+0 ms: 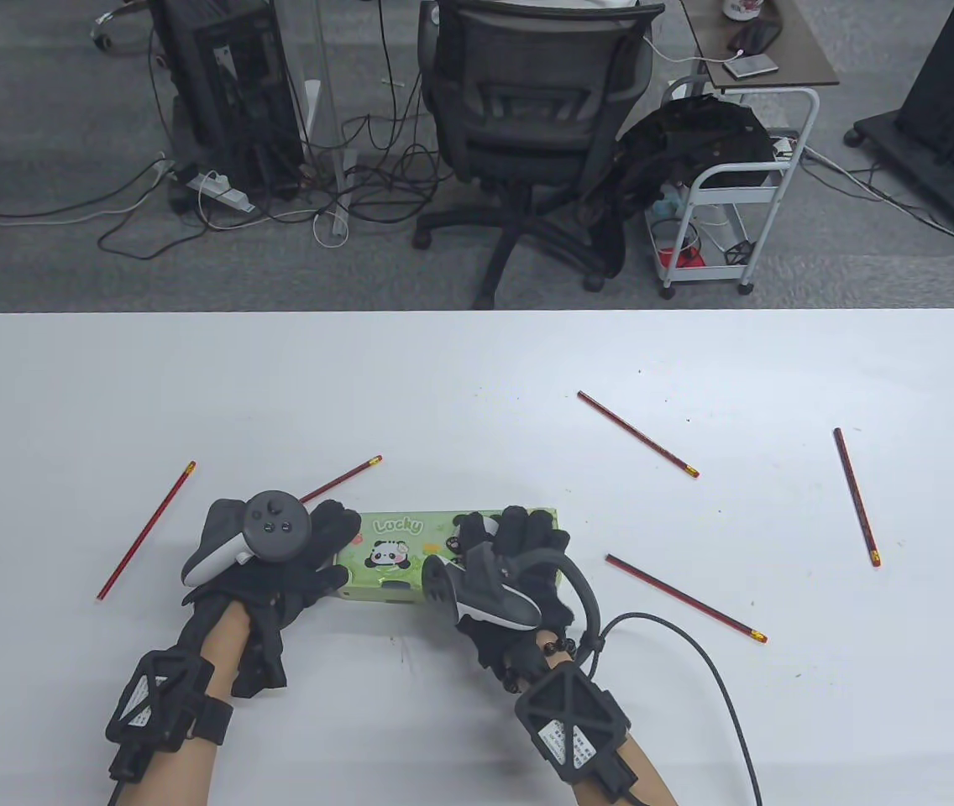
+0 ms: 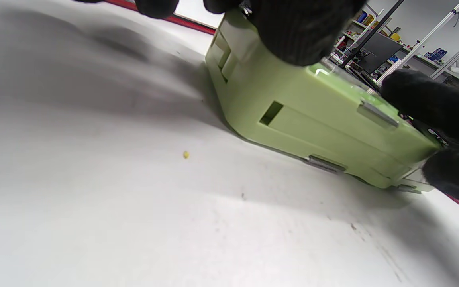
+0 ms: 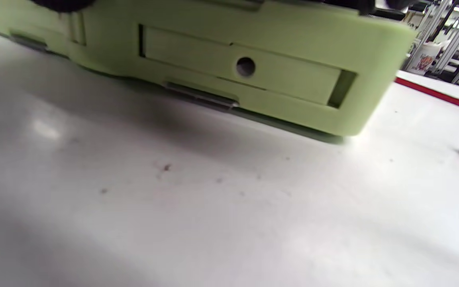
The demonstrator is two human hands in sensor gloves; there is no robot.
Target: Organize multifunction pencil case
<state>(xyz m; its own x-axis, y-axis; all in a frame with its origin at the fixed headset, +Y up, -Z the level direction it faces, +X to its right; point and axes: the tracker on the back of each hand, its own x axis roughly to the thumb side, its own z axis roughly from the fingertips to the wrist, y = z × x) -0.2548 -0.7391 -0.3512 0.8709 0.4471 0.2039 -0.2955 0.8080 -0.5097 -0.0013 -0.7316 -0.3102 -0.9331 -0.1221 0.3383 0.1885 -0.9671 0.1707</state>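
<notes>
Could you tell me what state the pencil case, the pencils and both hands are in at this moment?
pencil case: lid closed, flat on the table.
five red pencils: loose on the table, outside the case.
left hand: grips the case's left end.
right hand: grips the case's right end.

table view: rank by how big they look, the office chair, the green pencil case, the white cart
1. office chair, clearly largest
2. white cart
3. green pencil case, smallest, partly covered by both hands

The chair and cart stand farther from the camera, so their true sizes are larger still.
</notes>
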